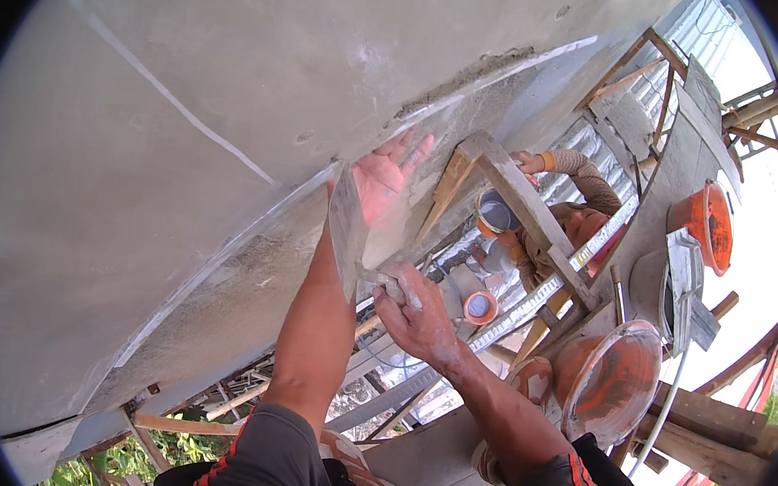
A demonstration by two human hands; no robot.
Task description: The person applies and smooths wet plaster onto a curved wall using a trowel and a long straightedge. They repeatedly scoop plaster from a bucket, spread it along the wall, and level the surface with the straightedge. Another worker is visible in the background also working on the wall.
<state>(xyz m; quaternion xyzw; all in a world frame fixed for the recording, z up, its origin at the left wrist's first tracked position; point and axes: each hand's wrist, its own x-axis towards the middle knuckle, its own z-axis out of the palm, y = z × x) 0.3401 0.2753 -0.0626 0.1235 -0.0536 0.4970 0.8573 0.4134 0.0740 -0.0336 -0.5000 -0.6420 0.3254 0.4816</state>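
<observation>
My right hand (420, 315) is closed round the handle of a plastering trowel (348, 226). The trowel's thin metal blade points up and passes in front of my left wrist. Beyond the blade, my left hand (387, 183) has its palm showing and its fingers stretched out. Its fingertips are close to the lower edge of a grey plastered wall (191, 68); whether they touch it I cannot tell. A pale strip (221, 256) runs along that edge, with rough mortar (466, 81) above it on the right.
Below to the right, a co-worker (588, 191) reaches up beside a timber frame (527, 195) and a dark-mouthed bucket (498, 213). A smeared tub (613, 378) and an orange bucket (705, 229) stand on the right. Planks (444, 465) lie under my feet, high above plants (124, 465).
</observation>
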